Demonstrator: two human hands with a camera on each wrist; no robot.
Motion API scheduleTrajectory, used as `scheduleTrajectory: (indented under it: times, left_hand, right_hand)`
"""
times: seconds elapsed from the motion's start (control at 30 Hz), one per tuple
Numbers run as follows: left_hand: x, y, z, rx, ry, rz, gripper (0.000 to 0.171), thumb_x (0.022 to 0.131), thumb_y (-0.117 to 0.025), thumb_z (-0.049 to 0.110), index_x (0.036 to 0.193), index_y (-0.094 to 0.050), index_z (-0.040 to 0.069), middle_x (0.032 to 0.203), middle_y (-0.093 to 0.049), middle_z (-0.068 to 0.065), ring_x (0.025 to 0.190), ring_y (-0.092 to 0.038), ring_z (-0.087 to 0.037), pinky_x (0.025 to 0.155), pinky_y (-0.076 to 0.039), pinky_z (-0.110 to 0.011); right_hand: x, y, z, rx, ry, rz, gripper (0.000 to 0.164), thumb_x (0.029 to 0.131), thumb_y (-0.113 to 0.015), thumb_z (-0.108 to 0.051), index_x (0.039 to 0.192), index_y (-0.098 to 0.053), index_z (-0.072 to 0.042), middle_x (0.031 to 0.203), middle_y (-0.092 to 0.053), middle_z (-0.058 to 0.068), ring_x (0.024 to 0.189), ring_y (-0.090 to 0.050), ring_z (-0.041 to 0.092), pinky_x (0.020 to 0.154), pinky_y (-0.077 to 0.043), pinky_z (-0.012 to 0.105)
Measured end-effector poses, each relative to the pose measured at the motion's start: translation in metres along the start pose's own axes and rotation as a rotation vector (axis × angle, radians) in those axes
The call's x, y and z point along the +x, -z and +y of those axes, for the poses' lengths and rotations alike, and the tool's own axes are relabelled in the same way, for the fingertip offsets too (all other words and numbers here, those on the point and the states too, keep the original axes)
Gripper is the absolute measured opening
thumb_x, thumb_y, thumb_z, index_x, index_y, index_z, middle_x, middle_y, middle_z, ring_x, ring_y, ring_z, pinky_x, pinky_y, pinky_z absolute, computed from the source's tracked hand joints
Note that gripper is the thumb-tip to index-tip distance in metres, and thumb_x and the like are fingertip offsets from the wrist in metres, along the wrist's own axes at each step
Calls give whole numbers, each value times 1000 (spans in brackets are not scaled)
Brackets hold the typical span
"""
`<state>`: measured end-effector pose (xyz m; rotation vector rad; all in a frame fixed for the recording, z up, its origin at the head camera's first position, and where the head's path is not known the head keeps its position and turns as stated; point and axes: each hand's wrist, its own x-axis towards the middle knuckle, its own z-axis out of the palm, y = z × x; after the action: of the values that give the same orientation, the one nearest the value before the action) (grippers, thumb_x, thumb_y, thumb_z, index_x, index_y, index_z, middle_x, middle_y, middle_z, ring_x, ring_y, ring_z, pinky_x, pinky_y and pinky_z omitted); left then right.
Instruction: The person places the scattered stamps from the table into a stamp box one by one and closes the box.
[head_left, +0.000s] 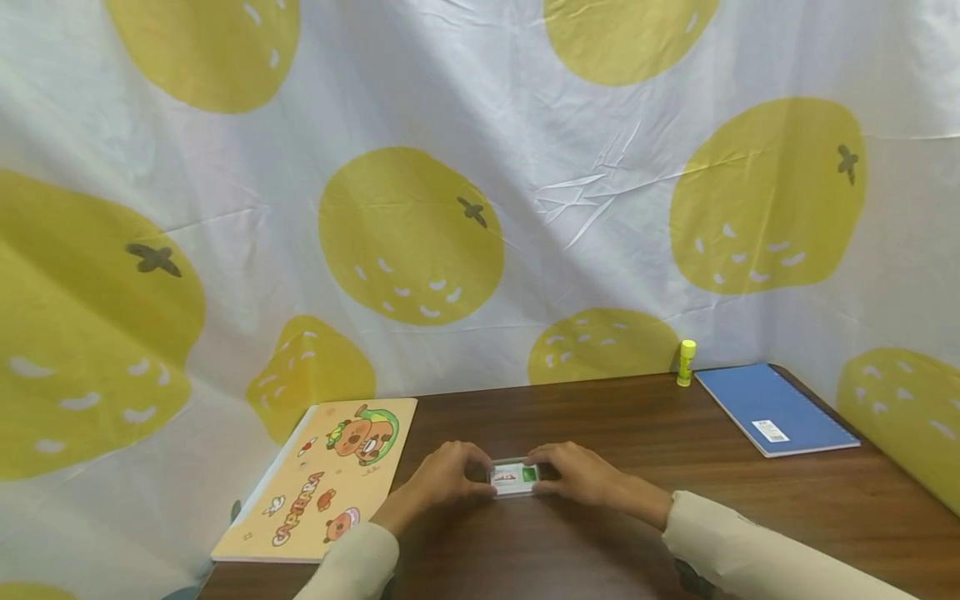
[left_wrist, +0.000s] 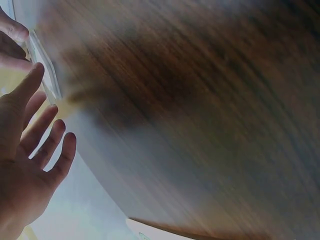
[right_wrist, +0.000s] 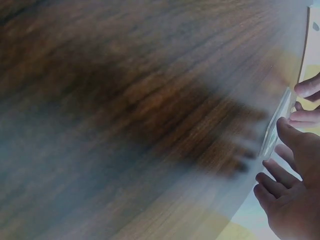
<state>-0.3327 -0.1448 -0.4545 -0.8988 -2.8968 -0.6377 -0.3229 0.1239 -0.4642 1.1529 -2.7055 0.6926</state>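
Note:
A small flat clear case (head_left: 514,478) with a white insert, red print and a green patch is at the front middle of the head view. My left hand (head_left: 447,473) pinches its left end between thumb and fingers. At the opposite end, my right hand (head_left: 576,475) grips it the same way. Seen edge-on, the clear case (left_wrist: 46,67) is close over the wood in the left wrist view, with the outer fingers of the left hand (left_wrist: 30,155) spread. In the right wrist view, the right hand's thumb (right_wrist: 290,131) lies against the case's near edge.
A brown wooden table (head_left: 540,425) lies below the hands. On its left is a tan capybara-print book (head_left: 330,483). A yellow glue stick (head_left: 686,363) stands upright at the back right, beside a blue spiral notebook (head_left: 772,408). A fruit-print curtain (head_left: 525,250) hangs behind.

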Motion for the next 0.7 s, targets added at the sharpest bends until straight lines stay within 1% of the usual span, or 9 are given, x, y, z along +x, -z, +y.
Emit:
scheduleTrajectory:
  times: [0.33, 0.57, 0.7]
  left_hand:
    - [0, -3, 2, -9, 32, -15, 31, 79, -90, 39, 102, -80, 21, 110, -75, 8, 110, -66, -16, 97, -54, -43]
    - [0, -4, 2, -3, 25, -10, 31, 80, -90, 38, 102, -81, 20, 110, -75, 7, 109, -66, -16, 96, -54, -42]
    - [0, -4, 2, -5, 17, -11, 30, 80, -91, 37, 102, -81, 20, 109, -75, 7, 107, -66, -14, 94, -55, -41]
  right_hand:
    - [-2, 1, -1, 2, -1, -8, 38, 91, -81, -19, 124, -72, -3, 129, -69, 17, 119, -67, 36, 97, -55, 50]
    - [-3, 1, 0, 4, -12, -12, 38, 91, -81, -19, 124, -72, -3, 131, -69, 19, 120, -66, 38, 97, -55, 50]
    - [-3, 2, 0, 16, -16, -17, 38, 91, -81, -20, 124, -72, -4, 130, -69, 18, 120, -66, 37, 97, -55, 51]
